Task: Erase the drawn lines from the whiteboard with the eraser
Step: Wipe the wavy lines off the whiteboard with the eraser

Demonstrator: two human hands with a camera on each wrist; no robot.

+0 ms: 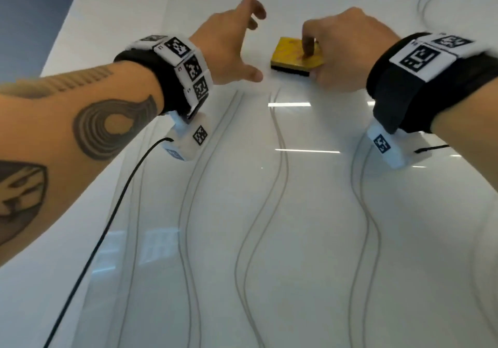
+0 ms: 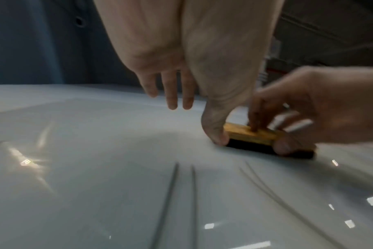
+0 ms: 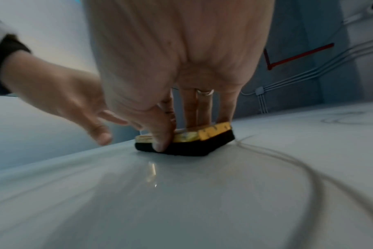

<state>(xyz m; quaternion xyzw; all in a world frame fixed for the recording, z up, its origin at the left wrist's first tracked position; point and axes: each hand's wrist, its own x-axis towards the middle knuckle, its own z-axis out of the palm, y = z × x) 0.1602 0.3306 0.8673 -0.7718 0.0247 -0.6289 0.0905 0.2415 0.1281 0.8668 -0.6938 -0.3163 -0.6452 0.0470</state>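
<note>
Head view: flat eraser — yellow top, black underside.

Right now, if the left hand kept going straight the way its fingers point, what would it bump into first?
Probably just the bare whiteboard beyond the left hand; the eraser lies off to its right, though depth is unclear.

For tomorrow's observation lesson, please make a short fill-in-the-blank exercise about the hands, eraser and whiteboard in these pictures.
1. The eraser is gripped by the ____ hand.
2. The eraser's top is yellow and its felt underside is ____.
3. The left hand holds ____.
4. The eraser rests on the ____, where wavy lines remain.

Missing words: right; black; nothing; whiteboard
</note>
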